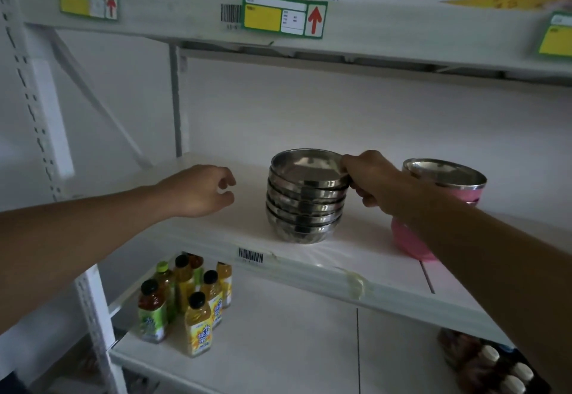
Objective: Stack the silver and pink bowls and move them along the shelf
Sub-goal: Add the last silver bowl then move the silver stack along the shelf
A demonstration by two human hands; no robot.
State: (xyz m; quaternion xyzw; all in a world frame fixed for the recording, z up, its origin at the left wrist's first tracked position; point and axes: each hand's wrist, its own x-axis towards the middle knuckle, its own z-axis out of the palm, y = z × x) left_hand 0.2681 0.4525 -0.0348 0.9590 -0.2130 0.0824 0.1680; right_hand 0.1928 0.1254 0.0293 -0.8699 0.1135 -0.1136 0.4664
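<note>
A stack of several silver bowls (305, 200) stands on the middle white shelf (216, 235). My right hand (370, 177) grips the right rim of the top silver bowl. To the right stands a pink bowl with a steel lining (445, 181), and another pink bowl (405, 243) sits nearer the shelf's front edge, partly hidden by my right forearm. My left hand (202, 190) hovers over the shelf to the left of the stack, fingers apart, holding nothing.
Above runs another shelf (371, 28) with price labels and cartons on it. Below, several drink bottles (185, 300) stand at the left and more bottles (495, 362) at the right. A perforated upright post (34, 115) bounds the left side.
</note>
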